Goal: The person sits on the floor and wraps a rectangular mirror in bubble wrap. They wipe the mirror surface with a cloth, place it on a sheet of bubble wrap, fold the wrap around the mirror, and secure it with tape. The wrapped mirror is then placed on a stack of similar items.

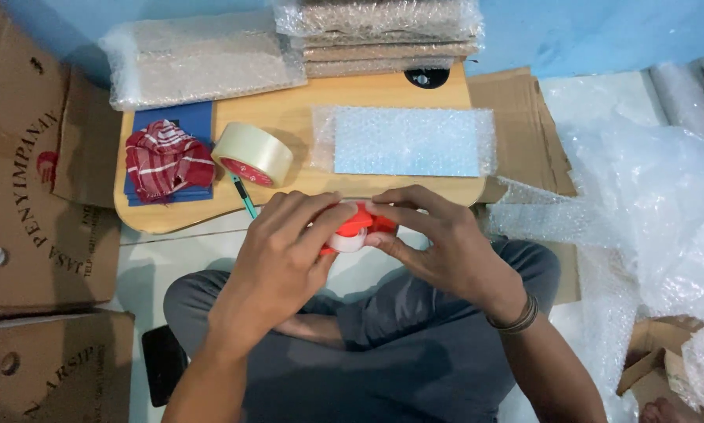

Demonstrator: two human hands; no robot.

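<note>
Both hands clamped on small orange-and-white tape dispenser (353, 229) over lap, left hand (277, 262), right hand (438, 247). Glossy clear tape roll (252, 153) on far wooden board (289, 117), bubble-wrapped flat packet (405, 141) beside it. Brown printed cardboard boxes (31, 180) left.

Your hands hold a glossy red-white plastic tape dispenser (354, 229). Beyond it: smooth matt wood lap desk (305, 117), w/ glossy clear tape roll (252, 153), woven checked cloth (166, 160), bubble-wrap sheet (405, 141). Left of desk: matt cardboard boxes (31, 196).
</note>
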